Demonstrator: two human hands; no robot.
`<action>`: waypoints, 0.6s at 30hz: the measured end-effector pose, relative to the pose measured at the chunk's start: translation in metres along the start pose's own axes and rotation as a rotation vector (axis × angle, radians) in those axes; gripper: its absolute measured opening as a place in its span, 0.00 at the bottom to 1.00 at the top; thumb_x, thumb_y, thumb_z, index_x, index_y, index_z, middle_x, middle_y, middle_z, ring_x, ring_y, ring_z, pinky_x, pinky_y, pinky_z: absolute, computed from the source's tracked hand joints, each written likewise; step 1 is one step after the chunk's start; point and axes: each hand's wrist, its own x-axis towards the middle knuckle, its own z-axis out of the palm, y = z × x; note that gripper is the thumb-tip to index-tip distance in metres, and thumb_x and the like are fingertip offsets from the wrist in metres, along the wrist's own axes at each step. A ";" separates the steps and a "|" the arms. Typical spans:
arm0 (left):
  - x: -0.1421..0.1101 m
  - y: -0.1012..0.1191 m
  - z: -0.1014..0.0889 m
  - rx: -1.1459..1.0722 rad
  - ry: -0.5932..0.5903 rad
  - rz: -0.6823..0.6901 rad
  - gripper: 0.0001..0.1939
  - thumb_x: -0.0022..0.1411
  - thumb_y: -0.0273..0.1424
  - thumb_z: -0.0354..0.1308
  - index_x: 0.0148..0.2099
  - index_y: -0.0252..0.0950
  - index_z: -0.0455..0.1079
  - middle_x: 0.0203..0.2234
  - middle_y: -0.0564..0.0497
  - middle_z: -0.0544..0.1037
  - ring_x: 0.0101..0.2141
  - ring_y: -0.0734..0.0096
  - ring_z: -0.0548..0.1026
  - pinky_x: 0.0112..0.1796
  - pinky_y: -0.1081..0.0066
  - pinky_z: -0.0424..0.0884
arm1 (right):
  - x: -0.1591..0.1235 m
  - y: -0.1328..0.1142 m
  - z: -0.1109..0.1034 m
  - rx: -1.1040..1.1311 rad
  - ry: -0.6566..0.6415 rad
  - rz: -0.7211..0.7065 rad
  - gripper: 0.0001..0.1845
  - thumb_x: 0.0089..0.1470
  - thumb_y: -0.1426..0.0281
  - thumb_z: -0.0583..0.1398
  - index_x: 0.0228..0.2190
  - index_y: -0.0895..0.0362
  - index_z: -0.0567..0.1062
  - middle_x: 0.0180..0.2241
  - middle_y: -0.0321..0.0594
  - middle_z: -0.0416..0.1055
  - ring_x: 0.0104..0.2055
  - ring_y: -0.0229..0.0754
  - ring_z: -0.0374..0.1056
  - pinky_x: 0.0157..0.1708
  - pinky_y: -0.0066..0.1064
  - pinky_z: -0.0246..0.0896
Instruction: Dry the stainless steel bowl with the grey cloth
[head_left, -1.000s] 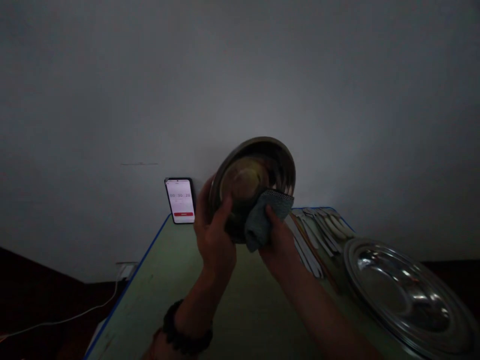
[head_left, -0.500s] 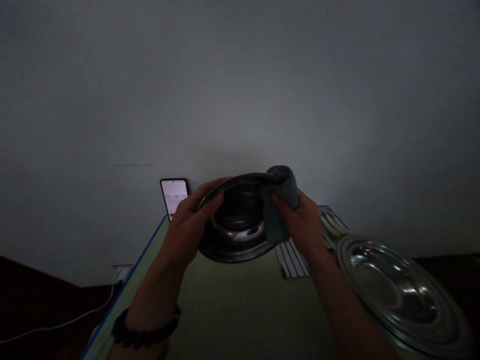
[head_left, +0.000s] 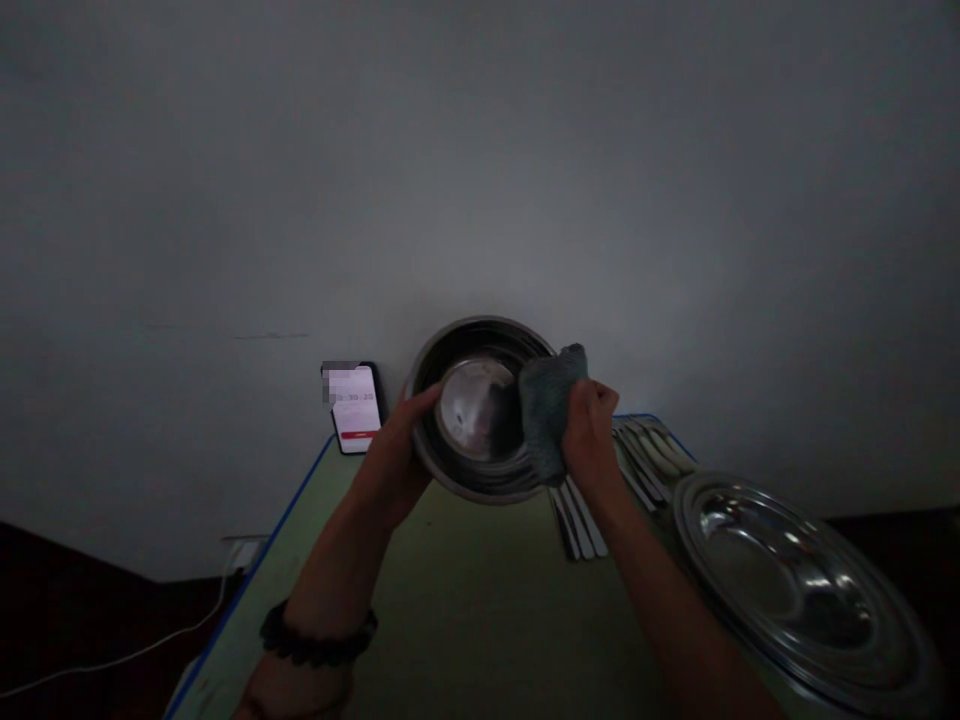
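Observation:
A round stainless steel basin point(head_left: 471, 405) is held up above the table, its shiny inside tilted toward me. My left hand point(head_left: 397, 445) grips its left rim, thumb over the inner edge and the other fingers hidden behind. At the right side, my right hand point(head_left: 590, 430) is closed around a grey-green cloth point(head_left: 551, 405). The cloth hangs over the basin's right rim and covers part of its inside. A dark beaded bracelet point(head_left: 319, 640) circles my left wrist.
A phone point(head_left: 356, 410) showing a timer leans on the wall at the back left. Several metal knives point(head_left: 581, 525) and pale-handled cutlery point(head_left: 664, 450) lie at the right of the green table point(head_left: 465, 620). Nearby rests a stack of steel basins point(head_left: 795, 590). A white cable point(head_left: 165, 635) runs at lower left.
The basin has turned to show more of its inside and bottom. My right hand has unwrapped from the rim into a fist on the cloth, and the cloth now hangs flatter.

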 end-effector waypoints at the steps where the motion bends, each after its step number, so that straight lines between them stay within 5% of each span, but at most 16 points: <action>1: 0.001 -0.004 0.001 0.032 -0.017 0.026 0.12 0.56 0.39 0.63 0.39 0.37 0.76 0.33 0.45 0.82 0.44 0.53 0.79 0.43 0.62 0.77 | 0.001 0.002 -0.001 -0.049 0.022 -0.081 0.24 0.61 0.53 0.46 0.48 0.56 0.67 0.47 0.47 0.57 0.48 0.47 0.61 0.54 0.43 0.55; 5: -0.004 -0.010 0.008 0.189 -0.115 0.169 0.25 0.62 0.43 0.58 0.58 0.41 0.68 0.51 0.44 0.77 0.55 0.53 0.72 0.55 0.58 0.69 | 0.002 0.011 -0.001 -0.241 0.091 -0.322 0.21 0.56 0.63 0.55 0.50 0.57 0.62 0.46 0.49 0.57 0.51 0.50 0.57 0.54 0.49 0.56; 9: -0.013 -0.007 0.018 0.270 -0.112 0.286 0.24 0.63 0.43 0.57 0.60 0.46 0.66 0.60 0.49 0.69 0.62 0.58 0.62 0.62 0.59 0.57 | 0.001 0.007 -0.004 -0.425 0.118 -0.389 0.18 0.52 0.68 0.60 0.45 0.58 0.65 0.45 0.51 0.59 0.51 0.54 0.57 0.52 0.52 0.58; 14: -0.016 -0.013 0.025 0.272 -0.067 0.339 0.26 0.64 0.44 0.56 0.64 0.50 0.60 0.58 0.50 0.71 0.60 0.58 0.66 0.59 0.57 0.63 | -0.017 -0.005 0.002 -0.541 -0.139 -0.363 0.16 0.56 0.69 0.56 0.46 0.61 0.72 0.51 0.58 0.62 0.55 0.59 0.58 0.55 0.56 0.55; 18: -0.019 -0.019 0.032 0.345 -0.030 0.371 0.26 0.65 0.46 0.53 0.63 0.48 0.62 0.62 0.50 0.67 0.63 0.60 0.62 0.62 0.59 0.57 | -0.029 -0.005 0.013 -0.390 -0.311 -0.301 0.27 0.60 0.65 0.52 0.57 0.65 0.65 0.65 0.62 0.49 0.67 0.63 0.45 0.62 0.61 0.42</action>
